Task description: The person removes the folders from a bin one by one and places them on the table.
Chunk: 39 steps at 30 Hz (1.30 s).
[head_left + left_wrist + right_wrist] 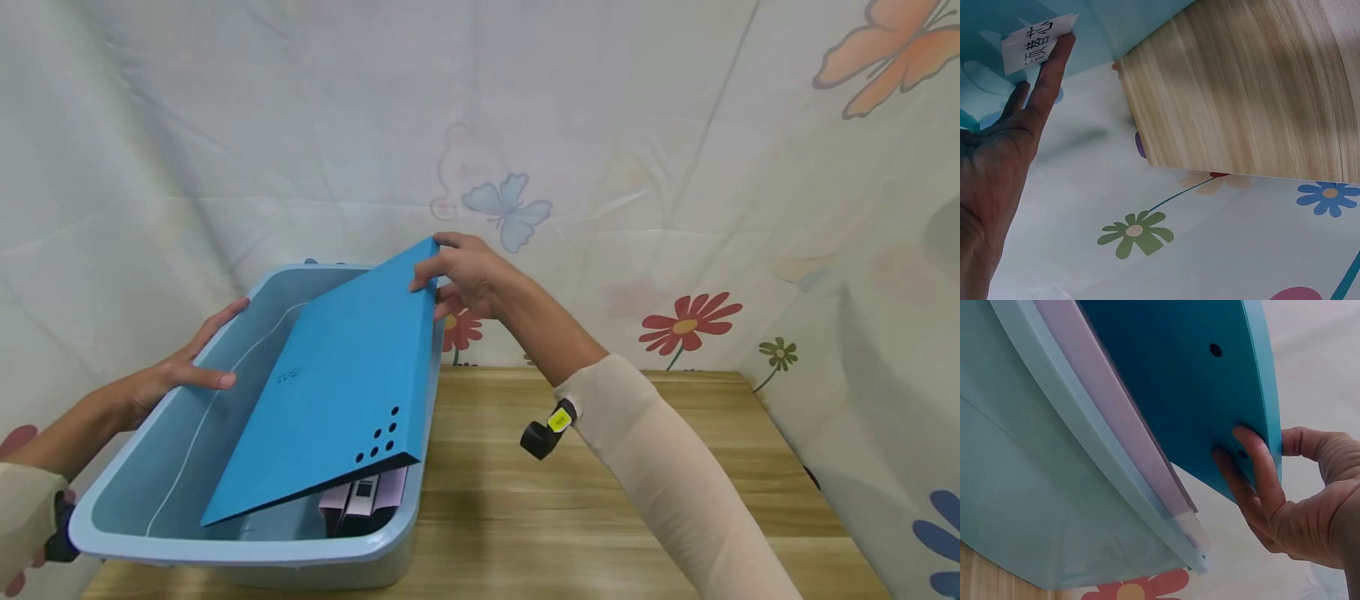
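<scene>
Taking 12 o'clock as straight ahead of the person I am observing, the near zone contains a beige right sleeve at 5 o'clock, with a black strap bearing a yellow tag near its cuff. Beyond it lies the wood-grain worktop. A light-blue tub stands at the worktop's 9 o'clock side; the remaining directions are taken from the tub's centre. At 4 o'clock inside it, a lilac-and-black item is partly covered by a blue folder. The folder is tilted: its low corner sits inside the tub at 7 o'clock, its raised corner above the rim at 2 o'clock. Black dots mark its near right corner. Of the two hands, the left hand holds the rim at 10 o'clock, thumb inside, extended fingers along the outer wall, one fingertip at a handwritten white label. The right hand pinches the folder's raised corner, digits on both faces. Farthest, a pale backdrop carries a blue butterfly at 1 o'clock and a red flower at 3 o'clock.
</scene>
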Each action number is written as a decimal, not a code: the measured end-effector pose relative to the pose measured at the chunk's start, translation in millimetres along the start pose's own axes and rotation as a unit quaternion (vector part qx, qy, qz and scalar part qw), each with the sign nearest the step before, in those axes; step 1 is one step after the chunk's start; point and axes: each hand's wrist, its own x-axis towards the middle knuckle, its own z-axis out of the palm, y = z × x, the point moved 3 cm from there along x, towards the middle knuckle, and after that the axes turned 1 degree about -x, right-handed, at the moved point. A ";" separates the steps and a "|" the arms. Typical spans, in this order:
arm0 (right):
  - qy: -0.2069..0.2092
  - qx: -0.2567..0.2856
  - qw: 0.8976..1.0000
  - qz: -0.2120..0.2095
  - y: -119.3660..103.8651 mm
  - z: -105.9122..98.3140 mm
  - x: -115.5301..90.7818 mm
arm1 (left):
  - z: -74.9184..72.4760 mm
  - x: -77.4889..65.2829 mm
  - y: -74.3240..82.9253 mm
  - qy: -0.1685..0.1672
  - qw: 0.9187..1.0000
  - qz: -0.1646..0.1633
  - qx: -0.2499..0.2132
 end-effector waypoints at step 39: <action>-0.053 0.060 0.994 -0.070 22.3 -74.4 -43.9 | 1.5 2.2 3.0 -0.015 1.000 -0.002 -0.013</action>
